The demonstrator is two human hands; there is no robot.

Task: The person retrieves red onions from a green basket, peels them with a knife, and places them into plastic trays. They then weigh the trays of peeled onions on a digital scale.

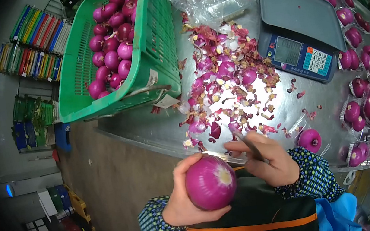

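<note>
My left hand (182,204) is wrapped around a large peeled red onion (210,181), its pale cut end facing right. Just to the right, my right hand (270,160) grips a small knife (251,146), which is partly hidden by the fingers. The knife is apart from the onion. Beyond both hands, a heap of onion skins and trimmings (231,76) covers the middle of the metal table (145,132). One peeled onion (310,140) sits in a clear plastic tray (299,124) to the right of my right hand.
A green crate (156,40) full of red onions (112,58) stands at the left. A digital scale (297,30) is at the back right. Several packed onion trays (353,112) line the right side. Clear plastic packaging (222,5) lies behind the skins.
</note>
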